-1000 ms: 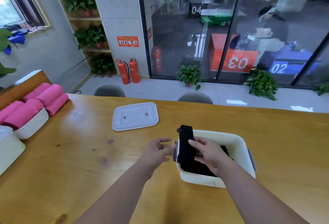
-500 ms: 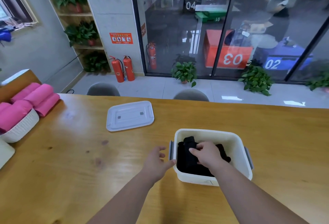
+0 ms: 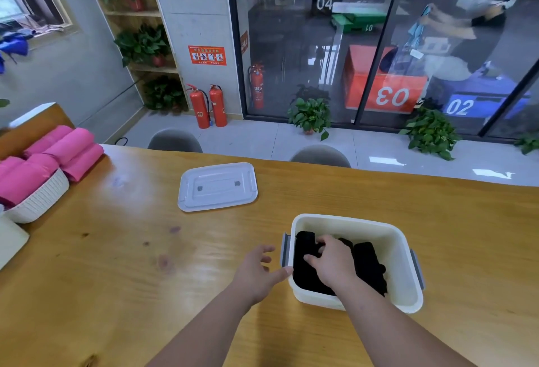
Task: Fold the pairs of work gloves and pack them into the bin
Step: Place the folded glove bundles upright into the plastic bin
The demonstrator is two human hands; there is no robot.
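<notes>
The folded gloves (image 3: 303, 251), gripped by the curled right hand (image 3: 332, 267) in the left part of the bin (image 3: 350, 220), are best pressed flat while the bin is steadied by the open left hand (image 3: 256, 273).

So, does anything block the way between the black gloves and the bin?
Nothing visible does. The lid lies apart on the table, the bin is open, and the right hand holds the black gloves inside it.

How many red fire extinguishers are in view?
3. The left extinguisher and middle extinguisher stand together beside the grey pillar; the right extinguisher appears behind the glass. None seems hidden.
</notes>
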